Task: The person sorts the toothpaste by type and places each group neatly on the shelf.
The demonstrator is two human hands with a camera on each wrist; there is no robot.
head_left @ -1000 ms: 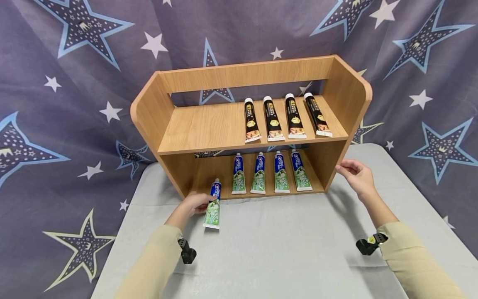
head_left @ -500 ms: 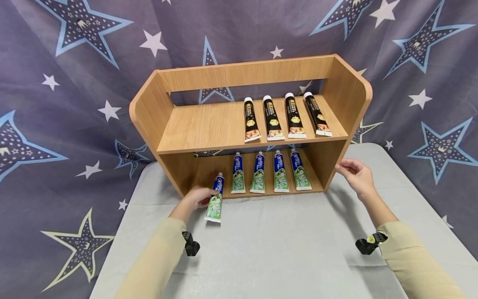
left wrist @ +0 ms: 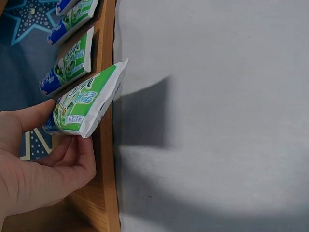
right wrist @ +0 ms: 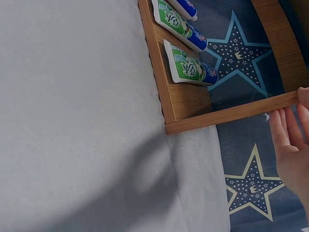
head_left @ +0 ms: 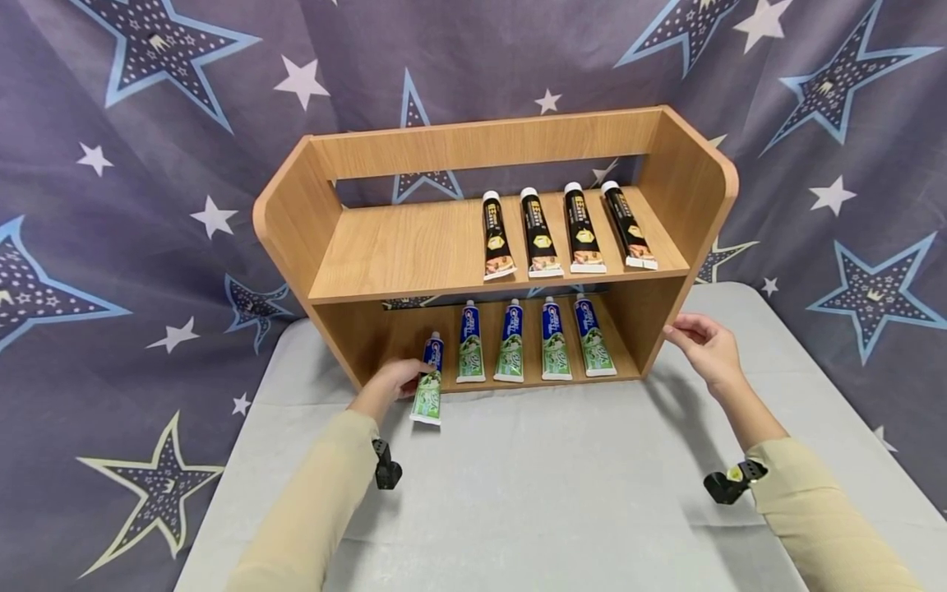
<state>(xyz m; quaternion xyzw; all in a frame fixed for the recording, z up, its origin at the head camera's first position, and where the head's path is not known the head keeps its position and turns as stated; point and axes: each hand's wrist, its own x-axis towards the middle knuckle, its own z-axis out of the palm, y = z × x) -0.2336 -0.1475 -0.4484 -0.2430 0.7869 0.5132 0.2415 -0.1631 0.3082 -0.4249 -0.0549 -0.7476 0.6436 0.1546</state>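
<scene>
My left hand [head_left: 397, 380] pinches a blue and green toothpaste tube [head_left: 427, 395] between thumb and fingers, at the left front of the lower shelf. The tube's cap points into the wooden shelf unit [head_left: 414, 284]; its flat white end sticks out past the front edge, raised, with a shadow on the cloth in the left wrist view. My right hand [head_left: 708, 349] grips the front edge of the right side panel [right wrist: 241, 112], thumb on one side and fingers on the other. Several matching toothpaste tubes [head_left: 510, 345] lie in a row on the lower shelf, right of the held one.
Several black tubes with white caps [head_left: 580, 228] lie on the right half of the upper shelf [head_left: 407, 247]. A grey-white cloth [head_left: 547, 485] covers the table in front. Behind hangs a star-patterned curtain [head_left: 473, 57]. The left side panel [head_left: 296, 214] stands beside my left hand.
My left hand has moved forward and slightly right, bringing the toothpaste tube further in over the lower shelf. The right hand has stayed at the side panel.
</scene>
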